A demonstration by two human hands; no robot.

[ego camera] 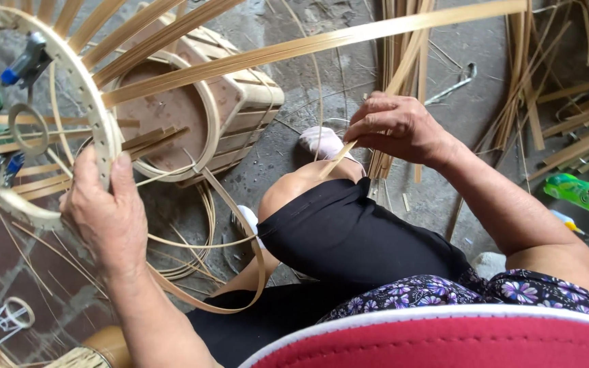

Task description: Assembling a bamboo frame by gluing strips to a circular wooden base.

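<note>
The left hand (103,218) has its fingers clamped on the pale round bamboo hoop frame (100,116) at nine o'clock. The right hand (397,126), at one o'clock, pinches a long flat bamboo strip (308,46) running into that hoop. Behind, at eleven o'clock, sits a woven bamboo basket (240,102), nothing visible inside it. A loose bundle of bamboo strips (403,48) lies on the grey concrete floor (472,109).

my arms are bare to the elbow and beyond, no sleeves, rings or watch on my left hand (107,218) or right hand (393,126). i wear black knee-length shorts (349,238), a dark top with purple flowers (458,289), pale pink shoes (322,142), and a red cap brim edged in white (444,341).
</note>
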